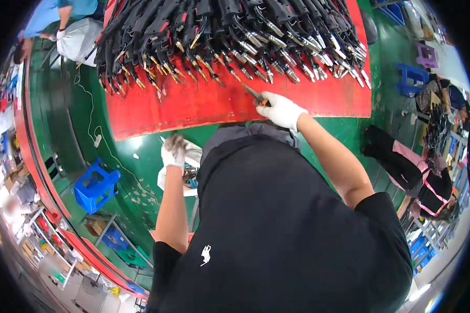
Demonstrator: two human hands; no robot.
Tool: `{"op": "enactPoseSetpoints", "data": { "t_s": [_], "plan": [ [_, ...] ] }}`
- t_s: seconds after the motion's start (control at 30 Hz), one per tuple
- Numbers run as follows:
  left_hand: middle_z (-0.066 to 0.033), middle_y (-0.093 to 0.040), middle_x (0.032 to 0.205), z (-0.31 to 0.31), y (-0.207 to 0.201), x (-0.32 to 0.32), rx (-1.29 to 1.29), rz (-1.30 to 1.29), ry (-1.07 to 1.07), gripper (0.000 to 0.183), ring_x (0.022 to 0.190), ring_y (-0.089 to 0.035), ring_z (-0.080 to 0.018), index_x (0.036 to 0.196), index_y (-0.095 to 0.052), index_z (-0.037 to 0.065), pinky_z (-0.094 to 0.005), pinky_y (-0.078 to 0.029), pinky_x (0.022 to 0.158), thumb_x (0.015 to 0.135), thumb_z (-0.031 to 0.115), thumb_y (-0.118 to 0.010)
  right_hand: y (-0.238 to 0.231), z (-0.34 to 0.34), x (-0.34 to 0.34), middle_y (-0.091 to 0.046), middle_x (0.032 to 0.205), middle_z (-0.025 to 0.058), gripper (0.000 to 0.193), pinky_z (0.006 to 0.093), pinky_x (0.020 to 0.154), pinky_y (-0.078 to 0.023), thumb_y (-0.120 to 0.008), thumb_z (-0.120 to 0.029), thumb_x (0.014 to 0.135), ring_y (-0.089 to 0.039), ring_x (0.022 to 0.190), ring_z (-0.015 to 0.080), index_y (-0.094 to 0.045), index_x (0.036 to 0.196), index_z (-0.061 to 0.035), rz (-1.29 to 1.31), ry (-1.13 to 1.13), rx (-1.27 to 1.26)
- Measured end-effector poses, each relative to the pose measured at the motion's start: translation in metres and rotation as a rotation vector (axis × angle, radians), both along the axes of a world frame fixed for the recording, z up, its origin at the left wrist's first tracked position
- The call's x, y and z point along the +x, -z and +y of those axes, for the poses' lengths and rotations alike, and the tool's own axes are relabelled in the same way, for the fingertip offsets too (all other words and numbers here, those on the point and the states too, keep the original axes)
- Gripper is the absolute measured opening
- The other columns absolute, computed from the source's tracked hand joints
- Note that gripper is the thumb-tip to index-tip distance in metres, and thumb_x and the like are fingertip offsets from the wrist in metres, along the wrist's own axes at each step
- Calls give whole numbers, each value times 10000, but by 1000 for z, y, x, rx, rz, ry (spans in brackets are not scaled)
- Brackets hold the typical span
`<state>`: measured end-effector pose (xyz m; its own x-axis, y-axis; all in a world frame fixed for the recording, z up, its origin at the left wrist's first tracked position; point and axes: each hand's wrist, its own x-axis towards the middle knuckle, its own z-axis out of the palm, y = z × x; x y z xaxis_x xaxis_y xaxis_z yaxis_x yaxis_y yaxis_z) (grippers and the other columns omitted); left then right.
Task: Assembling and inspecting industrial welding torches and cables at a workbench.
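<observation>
Many black welding torches [230, 31] with silver or brass-coloured tips lie in a dense row across the far part of the red tabletop [193, 107]. My right hand [283, 110], in a white glove, is closed round a slim hand tool [254, 94] with an orange and dark handle. Its metal end points toward the torch tips; its exact kind does not show. My left hand [173, 151], in a white glove dirty at the fingers, is off the table's near edge. Its fingers are smeared by motion. Beside it is a white open container [193, 155] with small parts inside.
A blue stool [95, 186] stands on the green floor at left, near a white cable [92, 112]. Another person [62, 15] is at the far left by a white sack [79, 41]. At right are a person in black and pink [410, 172] and a blue stool [411, 79].
</observation>
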<state>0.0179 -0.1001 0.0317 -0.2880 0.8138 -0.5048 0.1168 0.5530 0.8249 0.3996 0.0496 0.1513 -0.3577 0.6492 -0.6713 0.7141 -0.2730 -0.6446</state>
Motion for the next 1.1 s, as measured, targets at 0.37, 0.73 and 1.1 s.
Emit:
{"op": "enactPoseSetpoints", "data": {
  "t_s": [0.37, 0.73, 1.1],
  "plan": [
    [-170, -719, 1103, -180, 105, -150, -320, 462, -83, 342, 1083, -662, -331, 1168, -683, 33, -385, -502, 983, 961, 304, -652, 27, 32, -37, -570, 782, 51, 336, 341, 573, -480, -600, -277, 960, -560, 670, 159, -579, 1196, -39, 243, 292, -170],
    [-146, -728, 1078, 85, -87, 63, 282, 638, 331, 320, 1010, -695, -277, 1143, -689, 34, -385, -534, 908, 1006, 311, -607, 45, 43, -39, -664, 936, 138, 488, 382, 660, -528, -620, -343, 924, -640, 767, 227, -563, 1282, -16, 134, 289, -203],
    [-89, -720, 1140, 192, -97, 93, 466, -562, -187, 315, 880, -706, -156, 1271, -638, 0, -242, -560, 685, 989, 140, -655, 39, 60, -53, -693, 1121, 228, 475, 404, 857, -530, -601, -329, 905, -689, 955, 327, -602, 1248, -2, -16, 133, -53]
  ]
}}
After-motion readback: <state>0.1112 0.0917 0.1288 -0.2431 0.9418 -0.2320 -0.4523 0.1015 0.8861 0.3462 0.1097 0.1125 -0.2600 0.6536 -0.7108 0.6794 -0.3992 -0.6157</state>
